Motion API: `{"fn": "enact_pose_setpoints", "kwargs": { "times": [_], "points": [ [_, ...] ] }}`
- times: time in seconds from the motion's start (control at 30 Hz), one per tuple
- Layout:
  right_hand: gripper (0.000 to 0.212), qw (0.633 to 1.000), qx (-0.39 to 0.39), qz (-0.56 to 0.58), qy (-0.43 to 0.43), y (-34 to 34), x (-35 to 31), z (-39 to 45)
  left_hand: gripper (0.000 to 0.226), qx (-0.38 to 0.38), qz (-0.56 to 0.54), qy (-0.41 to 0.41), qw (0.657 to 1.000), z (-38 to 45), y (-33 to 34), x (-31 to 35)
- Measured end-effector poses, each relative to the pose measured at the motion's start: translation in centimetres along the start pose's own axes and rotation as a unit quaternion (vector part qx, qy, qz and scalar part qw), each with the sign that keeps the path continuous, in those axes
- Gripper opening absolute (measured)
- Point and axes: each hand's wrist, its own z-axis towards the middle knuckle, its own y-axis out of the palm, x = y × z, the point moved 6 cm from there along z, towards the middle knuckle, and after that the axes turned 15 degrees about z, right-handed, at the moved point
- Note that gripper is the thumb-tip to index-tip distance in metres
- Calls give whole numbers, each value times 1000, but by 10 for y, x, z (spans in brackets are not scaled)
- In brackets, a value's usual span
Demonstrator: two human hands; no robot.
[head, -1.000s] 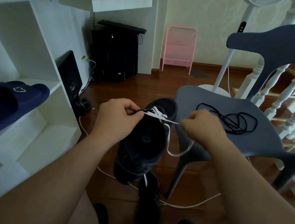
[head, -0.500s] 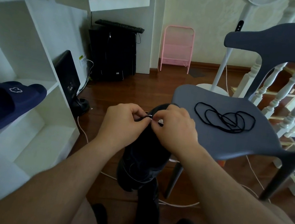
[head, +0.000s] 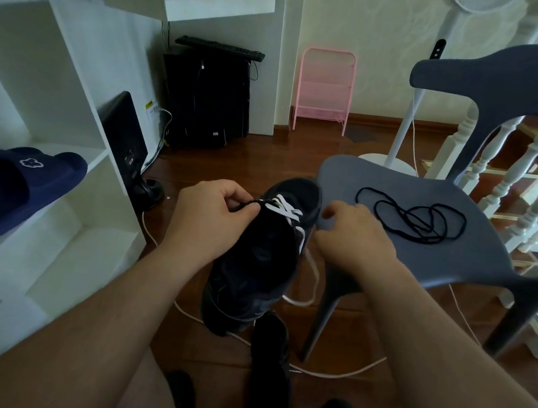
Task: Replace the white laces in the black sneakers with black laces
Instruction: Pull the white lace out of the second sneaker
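I hold a black sneaker (head: 252, 263) up in front of me, toe pointing away. White laces (head: 285, 210) still cross its front eyelets, and a loose end loops down on the right (head: 313, 281). My left hand (head: 211, 209) pinches the sneaker's left eyelet edge. My right hand (head: 354, 241) is closed just right of the shoe, where the white lace runs under it. The black laces (head: 410, 220) lie coiled on the grey chair seat (head: 459, 265). The second black sneaker (head: 271, 377) lies on the floor below.
A white shelf unit (head: 48, 242) with navy slippers (head: 14, 188) stands at the left. A white cable (head: 340, 373) runs across the wooden floor. Behind are a computer tower (head: 206, 98), a pink rack (head: 325, 87), a fan stand (head: 405, 133) and stair balusters (head: 520, 177).
My right hand came in to the eyelets beside my left hand, then moved back out to the right. More white lace now hangs loose beside the shoe.
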Motion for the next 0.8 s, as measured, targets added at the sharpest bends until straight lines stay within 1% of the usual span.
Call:
{"fn": "enact_pose_setpoints", "kwargs": {
  "times": [0.03, 0.1, 0.17, 0.23, 0.3, 0.37, 0.4, 0.47, 0.53, 0.6, 0.67, 0.7, 0.73, 0.77, 0.8],
  "points": [
    [28, 999, 27, 25, -37, -2, -8, -1, 17, -3, 1, 2, 1000, 0, 1, 0],
    [25, 988, 62, 73, -125, -1, -28, -5, 14, -8, -2, 7, 1000, -1, 2, 3],
    [18, 979, 60, 76, -179, 9, -43, -9, 13, -5, -7, 19, 1000, -3, 3, 9],
    [21, 979, 58, 50, -190, 20, -47, -9, 13, 2, -10, 38, 999, -5, 5, 14],
    [23, 979, 72, 28, -189, 23, -46, -6, 11, 7, -6, 51, 999, -7, 9, 18],
    [18, 976, 85, 30, -197, 24, -47, -5, 11, 10, -4, 57, 998, -8, 11, 20],
    [16, 976, 88, 39, -197, 24, -48, -5, 11, 10, -5, 54, 998, -8, 12, 20],
    [19, 977, 99, 67, -175, 22, -45, -4, 11, 14, -3, 34, 999, -5, 11, 14],
    [25, 976, 136, 120, -120, 8, -31, -1, 10, 29, 4, -2, 1000, 2, 4, 1],
    [30, 970, 158, 179, -44, -9, -8, 7, 10, 47, -6, -34, 998, 9, -5, -15],
    [33, 973, 124, 194, 6, -15, 9, 11, 11, 49, -21, -37, 998, 11, -9, -22],
    [30, 979, 91, 184, 15, -13, 13, 12, 11, 44, -20, -29, 998, 9, -9, -21],
    [22, 982, 66, 177, 13, -9, 12, 12, 11, 36, -14, -19, 999, 7, -7, -17],
    [10, 983, 53, 176, 4, -6, 8, 11, 12, 26, -7, -10, 1000, 5, -5, -13],
    [3, 981, 53, 184, -17, -4, 1, 9, 13, 16, -2, -2, 1000, 3, -1, -8]
  ]
}}
